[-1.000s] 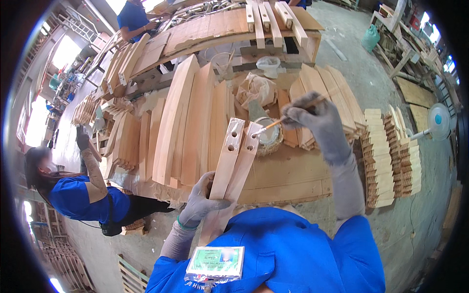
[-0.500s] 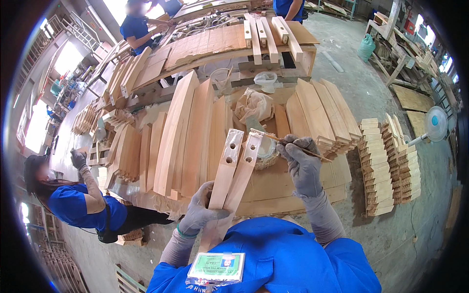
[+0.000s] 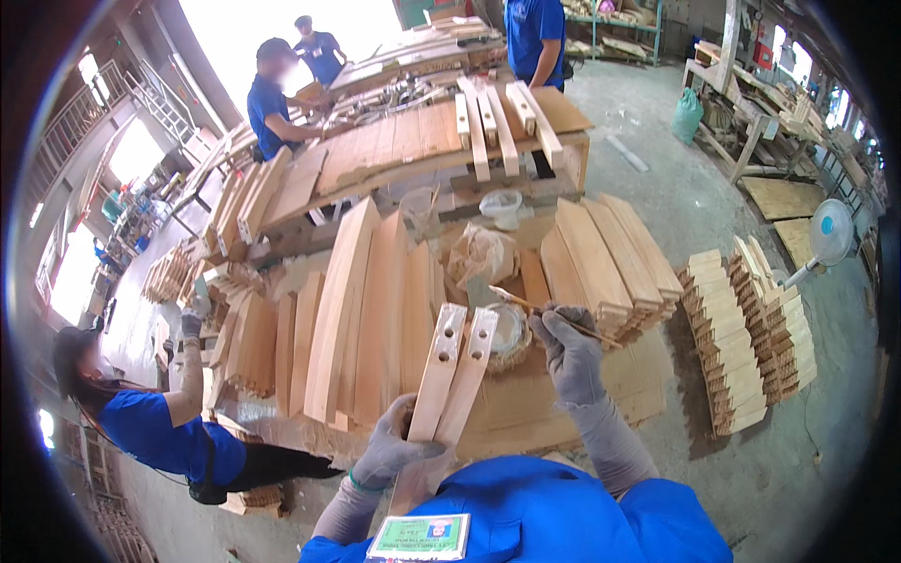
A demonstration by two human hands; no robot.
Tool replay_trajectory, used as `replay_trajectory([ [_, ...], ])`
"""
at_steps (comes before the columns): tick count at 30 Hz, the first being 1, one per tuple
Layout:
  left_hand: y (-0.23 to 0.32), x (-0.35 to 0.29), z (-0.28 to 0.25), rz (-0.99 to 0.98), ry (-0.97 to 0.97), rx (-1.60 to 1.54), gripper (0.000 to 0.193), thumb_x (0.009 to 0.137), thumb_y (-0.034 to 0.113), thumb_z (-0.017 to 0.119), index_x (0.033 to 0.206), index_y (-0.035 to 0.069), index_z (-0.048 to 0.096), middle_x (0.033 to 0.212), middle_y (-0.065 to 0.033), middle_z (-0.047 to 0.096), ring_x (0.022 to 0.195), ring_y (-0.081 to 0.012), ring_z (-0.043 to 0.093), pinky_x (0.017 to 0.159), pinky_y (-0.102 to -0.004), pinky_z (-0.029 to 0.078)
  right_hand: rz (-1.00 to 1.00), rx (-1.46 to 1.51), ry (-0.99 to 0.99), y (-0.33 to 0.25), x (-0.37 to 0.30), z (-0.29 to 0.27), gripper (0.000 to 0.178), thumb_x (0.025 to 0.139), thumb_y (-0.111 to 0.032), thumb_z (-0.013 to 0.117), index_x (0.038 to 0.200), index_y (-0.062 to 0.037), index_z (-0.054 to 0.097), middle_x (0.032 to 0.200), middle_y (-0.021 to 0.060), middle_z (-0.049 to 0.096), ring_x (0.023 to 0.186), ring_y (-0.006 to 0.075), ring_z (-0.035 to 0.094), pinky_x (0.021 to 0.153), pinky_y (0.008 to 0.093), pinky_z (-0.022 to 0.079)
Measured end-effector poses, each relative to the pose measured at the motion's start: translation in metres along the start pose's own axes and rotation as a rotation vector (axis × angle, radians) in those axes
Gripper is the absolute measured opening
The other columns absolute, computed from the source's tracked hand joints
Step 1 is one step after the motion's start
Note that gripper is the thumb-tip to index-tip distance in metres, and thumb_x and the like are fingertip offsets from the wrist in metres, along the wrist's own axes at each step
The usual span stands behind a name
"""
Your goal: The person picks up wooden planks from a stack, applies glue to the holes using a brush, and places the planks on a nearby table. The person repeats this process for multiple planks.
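Note:
My left hand [image 3: 394, 441], in a grey glove, is closed round two pale wooden bars [image 3: 441, 385] held side by side. Their upper ends lean away from me, each with two round holes and a whitish wet-looking coat. In my gloved right hand [image 3: 571, 352] a thin wooden-handled brush [image 3: 514, 297] is pinched, its tip just beyond the end of the right-hand bar and apart from it. Behind the bar ends stands a round tub [image 3: 508, 330] with whitish stuff in it, partly hidden by the bars.
Stacked boards [image 3: 343, 310] lie left on the table, more boards [image 3: 615, 253] right. A crumpled plastic bag [image 3: 481, 255] and a clear bowl [image 3: 502, 208] sit behind. Stacked wood pieces [image 3: 723, 342] and a fan [image 3: 830, 232] stand right. A co-worker [image 3: 169, 422] is at left; others work farther back.
The brush tip has come off the end of the right-hand bar. The view has tilted up, so the table and bars appear lower. The co-worker at left has shifted an arm.

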State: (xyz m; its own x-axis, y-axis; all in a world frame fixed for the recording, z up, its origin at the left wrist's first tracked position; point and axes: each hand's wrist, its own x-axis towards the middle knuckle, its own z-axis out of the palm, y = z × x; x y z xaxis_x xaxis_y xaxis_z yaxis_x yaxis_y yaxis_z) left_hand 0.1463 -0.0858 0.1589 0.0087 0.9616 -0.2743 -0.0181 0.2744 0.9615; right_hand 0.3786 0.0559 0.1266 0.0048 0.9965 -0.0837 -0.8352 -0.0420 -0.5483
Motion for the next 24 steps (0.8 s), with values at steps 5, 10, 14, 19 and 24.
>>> replay_trajectory([
  [5, 0.023, -0.002, -0.001, 0.079, 0.096, -0.007, 0.073, 0.060, 0.002, 0.079, 0.122, 0.000, 0.041, 0.110, -0.0088, 0.054, 0.103, -0.0175, 0.054, 0.091, -0.0320, 0.044, 0.082, -0.073, -0.082, -0.001, -0.008, -0.004, 0.025, 0.091, -0.007, 0.049, 0.116, -0.0029, 0.051, 0.094, 0.0114, 0.064, 0.087, 0.0223, 0.064, 0.080, 0.0320, 0.055],
  [10, 0.067, 0.002, -0.012, 0.281, 0.240, -0.130, 0.070, 0.056, -0.006, 0.073, 0.120, 0.001, 0.044, 0.107, -0.0083, 0.057, 0.098, -0.0186, 0.057, 0.084, -0.0314, 0.048, 0.388, -0.291, -0.691, 0.010, -0.034, -0.004, 0.049, 0.098, -0.027, 0.033, 0.141, -0.0061, 0.021, 0.110, 0.0175, 0.059, 0.101, 0.0264, 0.059, 0.087, 0.0367, 0.050],
  [14, 0.098, 0.019, -0.009, 0.476, 0.308, -0.310, 0.062, 0.060, -0.002, 0.065, 0.119, 0.000, 0.045, 0.104, -0.0100, 0.059, 0.093, -0.0224, 0.060, 0.080, -0.0330, 0.051, 0.149, -0.668, -1.042, 0.059, -0.048, -0.032, 0.072, 0.086, -0.032, 0.059, 0.140, -0.0015, 0.022, 0.127, 0.0173, 0.047, 0.111, 0.0245, 0.051, 0.093, 0.0341, 0.044],
  [19, 0.138, 0.026, 0.004, 0.674, 0.449, -0.392, 0.052, 0.066, 0.012, 0.058, 0.114, -0.004, 0.048, 0.097, -0.0130, 0.059, 0.084, -0.0228, 0.062, 0.073, -0.0328, 0.053, 0.202, -0.751, -1.048, 0.083, -0.067, -0.030, 0.087, 0.071, -0.035, 0.077, 0.134, 0.0013, 0.029, 0.122, 0.0150, 0.051, 0.108, 0.0230, 0.053, 0.094, 0.0314, 0.042],
  [24, 0.162, 0.063, 0.013, 0.598, 0.229, -0.297, 0.049, 0.073, 0.010, 0.061, 0.118, -0.002, 0.047, 0.101, -0.0101, 0.058, 0.089, -0.0197, 0.060, 0.076, -0.0320, 0.052, 0.827, -0.078, -0.498, 0.072, -0.059, -0.013, 0.068, 0.074, -0.020, 0.076, 0.126, -0.0004, 0.037, 0.117, 0.0121, 0.053, 0.105, 0.0203, 0.054, 0.092, 0.0340, 0.045],
])
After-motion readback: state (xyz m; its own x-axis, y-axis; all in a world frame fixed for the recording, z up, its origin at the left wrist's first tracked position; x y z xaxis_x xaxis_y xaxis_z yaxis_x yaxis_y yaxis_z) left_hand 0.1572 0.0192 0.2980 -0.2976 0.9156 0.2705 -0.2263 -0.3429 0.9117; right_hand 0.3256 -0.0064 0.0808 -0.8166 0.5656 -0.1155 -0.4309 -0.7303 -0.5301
